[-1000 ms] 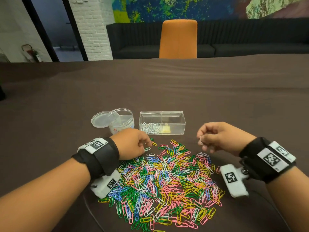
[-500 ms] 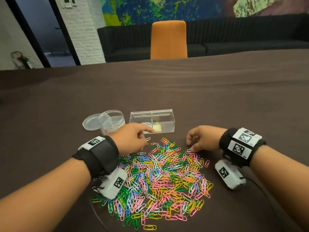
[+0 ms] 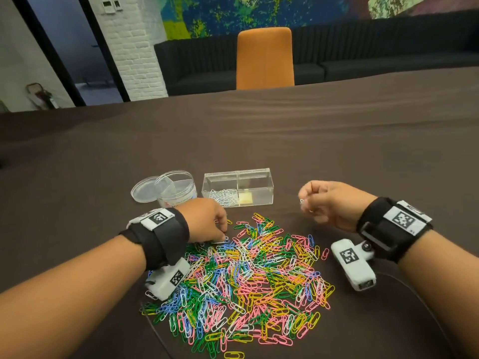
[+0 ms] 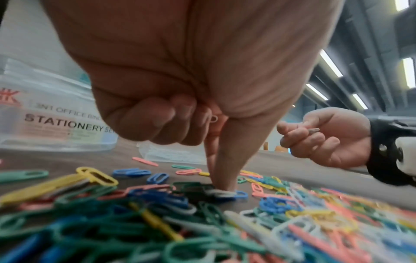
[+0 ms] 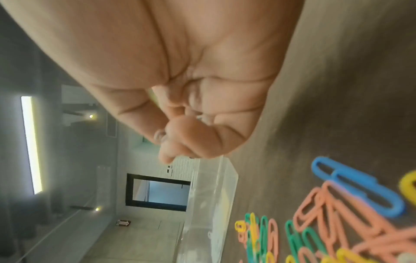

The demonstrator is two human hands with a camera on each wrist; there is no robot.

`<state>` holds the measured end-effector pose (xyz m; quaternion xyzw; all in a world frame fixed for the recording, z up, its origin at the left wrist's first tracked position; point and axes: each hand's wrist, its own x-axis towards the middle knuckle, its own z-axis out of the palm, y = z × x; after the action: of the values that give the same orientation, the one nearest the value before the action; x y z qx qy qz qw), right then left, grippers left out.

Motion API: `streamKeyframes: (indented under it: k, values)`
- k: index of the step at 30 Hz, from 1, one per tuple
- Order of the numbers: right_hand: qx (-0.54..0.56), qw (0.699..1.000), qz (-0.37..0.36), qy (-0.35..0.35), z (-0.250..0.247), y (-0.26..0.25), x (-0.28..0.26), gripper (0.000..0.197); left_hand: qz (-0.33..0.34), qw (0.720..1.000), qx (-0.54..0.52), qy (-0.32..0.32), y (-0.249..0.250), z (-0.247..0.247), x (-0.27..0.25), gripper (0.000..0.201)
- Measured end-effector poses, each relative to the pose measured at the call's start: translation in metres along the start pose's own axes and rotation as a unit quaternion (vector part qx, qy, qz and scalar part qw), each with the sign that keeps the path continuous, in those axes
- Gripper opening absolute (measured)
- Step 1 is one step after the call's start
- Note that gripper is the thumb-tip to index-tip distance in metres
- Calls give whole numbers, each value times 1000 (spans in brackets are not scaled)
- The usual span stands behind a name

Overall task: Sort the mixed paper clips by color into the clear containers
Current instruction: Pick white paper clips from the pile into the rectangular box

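Observation:
A heap of mixed coloured paper clips point(image 3: 246, 281) lies on the brown table in front of me. Behind it stands a clear two-part box point(image 3: 238, 187) with white clips point(image 3: 223, 198) in its left half. My left hand point(image 3: 220, 237) is down at the heap's far left edge. Its thumb and forefinger pinch a white clip point(image 4: 221, 193) on the table, and another white clip point(image 4: 213, 118) sits inside its curled fingers. My right hand point(image 3: 305, 203) hovers to the right of the box, fingers curled, pinching a white clip point(image 5: 159, 136).
A round clear jar point(image 3: 177, 187) labelled stationery set stands left of the box, its lid point(image 3: 143, 189) leaning beside it. A small yellow pad point(image 3: 245, 199) lies in the box's right half. An orange chair point(image 3: 264, 58) stands at the table's far edge.
My right hand has lifted off the heap's right edge with a white clip. My left hand has come back from near the box and gone down onto the heap.

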<state>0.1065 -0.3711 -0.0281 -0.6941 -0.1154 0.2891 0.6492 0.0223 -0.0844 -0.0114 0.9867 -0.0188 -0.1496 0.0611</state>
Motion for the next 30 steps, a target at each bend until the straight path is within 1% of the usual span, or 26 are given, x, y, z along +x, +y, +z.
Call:
streamKeyframes:
  k: [1, 2, 4, 5, 6, 7, 8, 9, 10, 11, 12, 13, 14, 15, 16, 17, 19, 21, 23, 24, 26, 28, 30]
  values:
    - [78, 997, 12, -7, 1, -2, 2, 25, 3, 1000, -1, 2, -1, 0, 1, 8]
    - [130, 991, 27, -13, 3, -6, 5, 27, 6, 1000, -8, 1, -2, 1, 3, 5]
    - [174, 983, 55, -16, 11, -13, 9, 26, -4, 999, -39, -11, -4, -1, 5, 8]
    - [166, 984, 67, -14, 17, -15, 13, 23, -18, 997, -76, -14, -6, -3, 6, 10]
    - [132, 989, 72, -14, 23, -17, 16, 20, -37, 991, -131, -12, -6, -4, 7, 14]
    - [60, 996, 68, -13, 30, -19, 19, 17, -66, 975, -211, -3, -7, -5, 6, 16]
    - [-55, 997, 55, -15, 38, -22, 21, 15, -93, 944, -315, 13, -7, -4, 6, 15]
    - [-205, 978, 32, -22, 46, -25, 22, 13, -109, 899, -422, 28, -6, -4, 4, 11]
    - [-360, 932, 4, -37, 54, -27, 24, 13, -115, 852, -509, 36, -6, -4, 4, 8]
    - [-488, 871, -23, -57, 62, -28, 26, 15, -117, 817, -564, 38, -6, -4, 4, 13]
    - [-575, 814, -37, -74, 68, -29, 27, 17, -118, 789, -601, 34, -7, -3, 5, 19]
    - [-628, 774, -39, -77, 71, -29, 29, 19, -116, 771, -625, 28, -6, -3, 6, 22]
    - [-658, 750, -32, -69, 72, -29, 30, 20, -115, 760, -640, 19, -3, -4, 7, 21]
    - [-676, 735, -20, -54, 70, -29, 32, 19, -111, 757, -643, 11, -1, -5, 8, 20]
    - [-686, 727, -7, -37, 67, -30, 32, 19, -106, 763, -637, 7, 1, -5, 10, 20]
    - [-688, 725, 3, -25, 63, -31, 33, 20, -102, 780, -618, 10, 4, -6, 11, 20]
    - [-679, 734, -5, -19, 59, -33, 30, 23, -97, 827, -553, 20, 10, -6, 15, 20]
    - [-659, 750, -41, -38, 62, -32, 26, 22, -85, 870, -485, 3, 13, -5, 18, 20]
    - [-636, 767, -63, -64, 66, -29, 23, 16, -74, 901, -428, -14, 15, -6, 19, 17]
    - [-632, 769, -63, -70, 67, -29, 22, 13, -72, 911, -407, -14, 16, -7, 20, 14]
    - [-654, 752, -54, -61, 67, -28, 24, 12, -74, 917, -391, -7, 18, -10, 22, 13]
    - [-677, 734, -45, -40, 67, -28, 27, 15, -87, 909, -407, -4, 19, -12, 23, 16]
    - [-681, 730, -43, -36, 72, -28, 30, 23, -98, 907, -408, -10, 17, -14, 24, 19]
